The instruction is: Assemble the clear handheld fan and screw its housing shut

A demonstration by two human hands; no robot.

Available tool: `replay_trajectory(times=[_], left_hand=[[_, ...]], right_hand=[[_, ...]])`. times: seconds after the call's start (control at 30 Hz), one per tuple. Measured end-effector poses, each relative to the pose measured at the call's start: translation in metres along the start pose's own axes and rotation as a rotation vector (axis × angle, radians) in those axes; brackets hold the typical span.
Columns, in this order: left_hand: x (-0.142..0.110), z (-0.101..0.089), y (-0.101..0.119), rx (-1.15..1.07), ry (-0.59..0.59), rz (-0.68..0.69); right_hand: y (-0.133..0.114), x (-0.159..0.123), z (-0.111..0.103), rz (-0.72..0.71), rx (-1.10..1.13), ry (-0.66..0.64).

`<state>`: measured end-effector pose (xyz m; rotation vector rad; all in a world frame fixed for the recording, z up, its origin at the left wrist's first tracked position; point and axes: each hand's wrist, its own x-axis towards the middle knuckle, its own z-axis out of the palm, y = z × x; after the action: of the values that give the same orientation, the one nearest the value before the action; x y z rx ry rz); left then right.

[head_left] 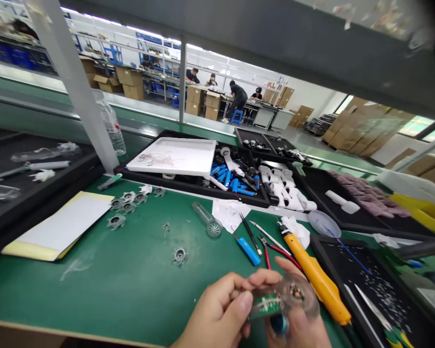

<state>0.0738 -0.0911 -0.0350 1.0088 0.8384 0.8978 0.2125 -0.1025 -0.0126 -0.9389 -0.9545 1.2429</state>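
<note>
Low in the view, my left hand (223, 307) pinches the handle end of a clear plastic fan housing (304, 295). Behind its round head, my right hand (300, 328) supports the same housing, its fingers partly hidden. A green circuit board (268, 304) shows in the handle, and a copper-wound motor (296, 291) sits in the head. Just below is a shiny blue round-ended part (279, 324), probably a battery cell. On the green mat ahead lie a grey fan impeller (180, 256), another clear housing piece (207, 220) and a blue battery (248, 251) with leads.
Beside my right hand lie a yellow electric screwdriver (315, 270), red-handled pliers (267, 251), tweezers (250, 232) and scissors (375, 309). Several impellers (126, 203) and a paper pad (63, 224) are at left. Trays of batteries (235, 176) and white housings (284, 188) line the back.
</note>
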Motion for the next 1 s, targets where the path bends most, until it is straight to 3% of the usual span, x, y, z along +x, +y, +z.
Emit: replay_trajectory(times=[0.1,0.17,0.3,0.33,0.4,0.5,0.6,0.8,1.0], left_hand=[[0.011,-0.011,0.020,0.423,0.174,0.235],[0.011,-0.024,0.030,0.600,0.227,0.317],[-0.006,-0.069,0.039,0.949,0.425,0.545],[-0.011,-0.083,0.040,1.051,0.486,0.557],[-0.021,-0.109,0.043,1.215,0.511,0.455],[-0.026,-0.131,0.047,1.356,0.343,0.265],[-0.023,-0.129,0.050,1.375,0.228,0.209],[-0.011,-0.093,0.059,1.156,0.202,0.295],[-0.001,-0.074,0.068,0.967,0.246,0.360]], right_hand=[[0.003,0.031,0.008,0.037,0.047,0.008],[0.001,0.050,0.016,0.078,0.123,0.001],[-0.005,0.077,0.033,0.186,0.220,-0.092],[-0.005,0.081,0.036,0.210,0.225,-0.117],[-0.003,0.088,0.040,0.243,0.234,-0.167],[0.003,0.095,0.043,0.289,0.266,-0.248],[0.011,0.095,0.042,0.341,0.305,-0.336],[0.029,0.081,0.032,0.350,0.160,-0.579],[0.035,0.076,0.031,0.337,0.006,-0.637]])
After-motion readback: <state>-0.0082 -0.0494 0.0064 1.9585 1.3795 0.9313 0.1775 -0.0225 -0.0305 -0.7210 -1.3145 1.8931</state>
